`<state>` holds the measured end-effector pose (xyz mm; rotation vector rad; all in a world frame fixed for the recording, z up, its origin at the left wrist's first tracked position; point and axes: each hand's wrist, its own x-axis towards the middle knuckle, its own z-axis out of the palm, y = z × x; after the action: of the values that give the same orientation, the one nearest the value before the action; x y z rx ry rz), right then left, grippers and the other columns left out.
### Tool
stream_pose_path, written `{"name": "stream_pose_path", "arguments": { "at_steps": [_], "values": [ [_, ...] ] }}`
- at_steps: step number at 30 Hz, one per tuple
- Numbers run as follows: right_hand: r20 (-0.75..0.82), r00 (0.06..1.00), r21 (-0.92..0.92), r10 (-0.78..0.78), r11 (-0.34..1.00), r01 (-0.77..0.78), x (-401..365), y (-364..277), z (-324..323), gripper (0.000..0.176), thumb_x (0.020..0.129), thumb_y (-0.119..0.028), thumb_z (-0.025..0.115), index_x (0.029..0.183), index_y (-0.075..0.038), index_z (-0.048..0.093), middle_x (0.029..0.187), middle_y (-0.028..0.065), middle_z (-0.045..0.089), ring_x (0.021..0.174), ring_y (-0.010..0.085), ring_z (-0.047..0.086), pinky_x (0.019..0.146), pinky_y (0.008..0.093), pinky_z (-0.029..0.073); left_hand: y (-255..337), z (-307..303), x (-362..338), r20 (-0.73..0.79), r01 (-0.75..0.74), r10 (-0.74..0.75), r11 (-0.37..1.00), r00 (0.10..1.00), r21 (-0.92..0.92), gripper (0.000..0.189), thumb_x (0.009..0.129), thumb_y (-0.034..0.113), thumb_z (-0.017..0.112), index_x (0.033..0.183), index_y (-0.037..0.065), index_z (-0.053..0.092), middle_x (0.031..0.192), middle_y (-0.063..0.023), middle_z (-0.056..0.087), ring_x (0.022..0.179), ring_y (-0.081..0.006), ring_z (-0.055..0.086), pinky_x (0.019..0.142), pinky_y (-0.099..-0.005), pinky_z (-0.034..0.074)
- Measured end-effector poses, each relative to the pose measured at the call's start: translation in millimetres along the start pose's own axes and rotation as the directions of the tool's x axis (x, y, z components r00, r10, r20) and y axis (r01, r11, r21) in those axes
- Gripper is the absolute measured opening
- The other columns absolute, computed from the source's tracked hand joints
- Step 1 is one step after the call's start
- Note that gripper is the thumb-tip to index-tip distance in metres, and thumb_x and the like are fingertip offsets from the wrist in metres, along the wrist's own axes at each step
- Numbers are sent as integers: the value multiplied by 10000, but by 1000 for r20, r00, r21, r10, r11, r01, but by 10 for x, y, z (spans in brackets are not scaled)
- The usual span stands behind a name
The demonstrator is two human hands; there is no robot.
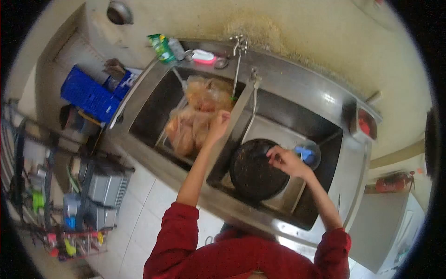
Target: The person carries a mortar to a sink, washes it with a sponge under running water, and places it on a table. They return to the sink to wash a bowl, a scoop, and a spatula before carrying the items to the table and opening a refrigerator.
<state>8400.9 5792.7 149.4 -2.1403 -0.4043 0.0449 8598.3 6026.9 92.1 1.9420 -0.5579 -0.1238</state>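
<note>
My left hand (220,122) is at the right side of the left sink basin, against clear plastic bags (186,128) of orange-brown food; its fingers are bent together, and what they hold, if anything, is too small to make out. Over the right basin, my right hand (284,160) hovers above the right part of a round black pan (258,172), fingers apart and curved. Just right of that hand sits a clear round bowl (307,155) with something blue in it. Two taps (240,44) stand behind the basins.
A green pouch (161,49) and a pink and white brush (203,57) lie on the back ledge. A container with red contents (366,124) stands at the sink's right end. Blue crates (88,93) are at the left, above a dish rack (104,190).
</note>
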Motion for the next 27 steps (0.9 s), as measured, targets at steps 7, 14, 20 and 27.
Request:
{"name": "stream_pose_path", "arguments": {
  "at_steps": [7,14,20,27],
  "values": [
    [139,917,28,373,924,-381,1198,-12,-81,268,789,-172,545,1019,-43,502,798,122,563,697,227,565,654,340,447,-762,461,1785,-8,167,-181,884,983,436,478,741,195,595,1120,-19,398,1022,-243,501,1017,-367,466,878,-451,353],
    [-165,914,-53,369,923,-382,1932,407,-77,260,783,-156,537,1007,-31,498,763,138,566,701,257,573,638,346,443,-1289,469,1915,-15,-238,248,943,969,232,163,719,160,637,820,72,543,835,-92,497,902,-276,454,821,-398,324],
    [-470,823,195,319,947,-255,2803,776,288,352,752,-138,550,1066,-33,432,754,153,566,669,276,578,612,346,442,-2107,662,2316,365,269,-118,878,923,-395,359,798,179,583,1073,26,410,971,-66,511,911,-179,486,789,-309,387],
    [-586,631,245,509,853,-460,3078,884,-263,497,820,-339,467,1163,-1,341,906,185,575,679,234,595,627,340,465,-749,819,1455,214,143,-105,975,971,-170,580,880,294,427,1333,60,150,1304,-160,304,1208,-248,310,974,-367,262]
  ]
}}
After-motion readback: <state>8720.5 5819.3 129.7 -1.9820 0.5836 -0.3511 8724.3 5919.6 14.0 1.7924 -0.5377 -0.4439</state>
